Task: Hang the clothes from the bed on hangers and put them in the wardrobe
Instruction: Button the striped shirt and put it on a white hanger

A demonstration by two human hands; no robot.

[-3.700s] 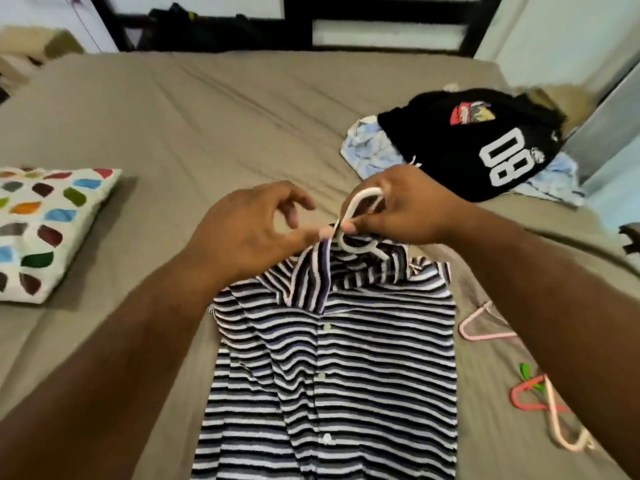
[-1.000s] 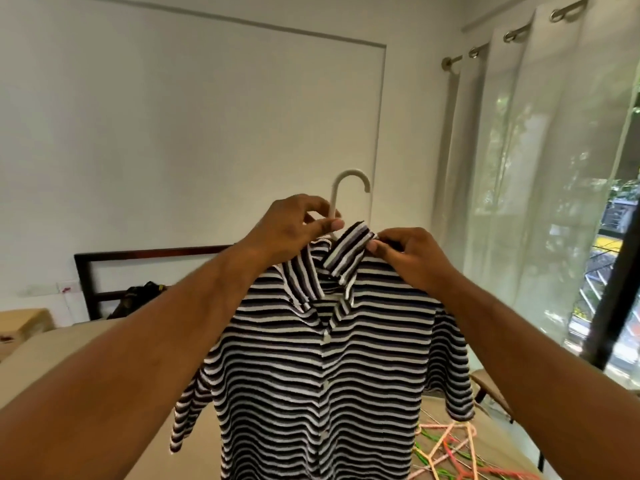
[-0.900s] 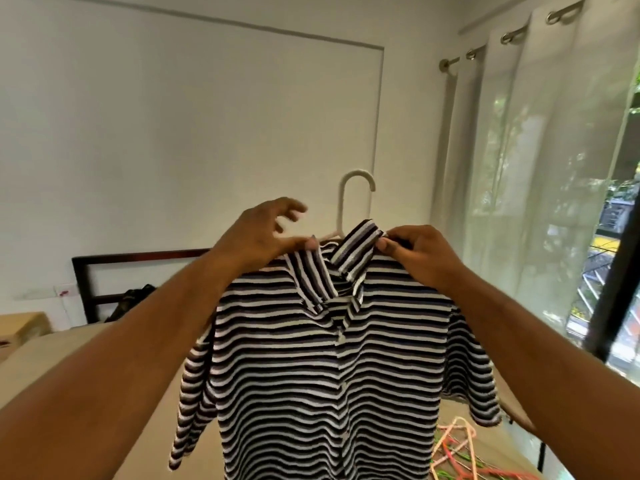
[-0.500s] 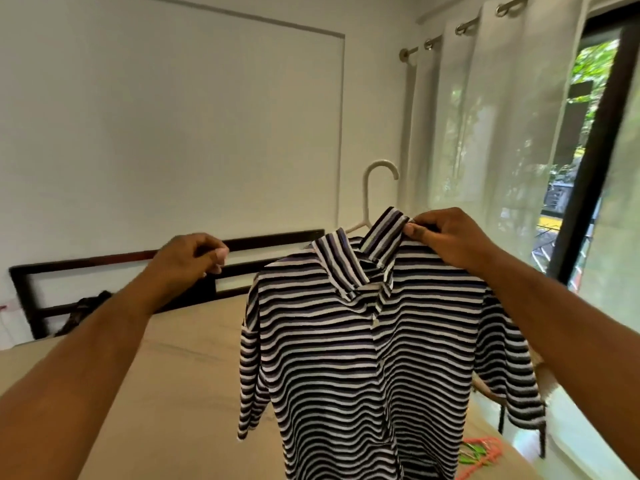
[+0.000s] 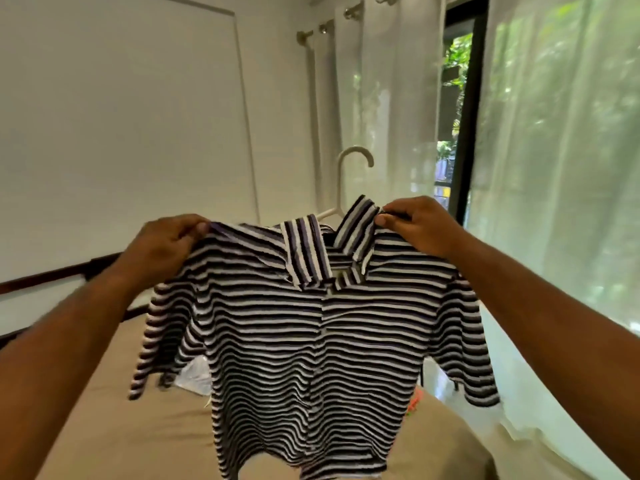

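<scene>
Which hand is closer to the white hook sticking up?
Right. The right hand pinches the striped shirt at its collar, just below the hanger hook. The left hand grips the shirt's shoulder, farther off to the left.

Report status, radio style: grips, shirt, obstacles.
Left grip pinches shirt shoulder; right grip pinches collar. Shirt on hanger, held above bed. Nothing seen in the way.

Hanger (image 5: 339, 188) shoulders hidden inside the striped shirt (image 5: 311, 341), one sleeve (image 5: 147, 355) blurred, an orange thing (image 5: 414, 402) mostly behind it.
</scene>
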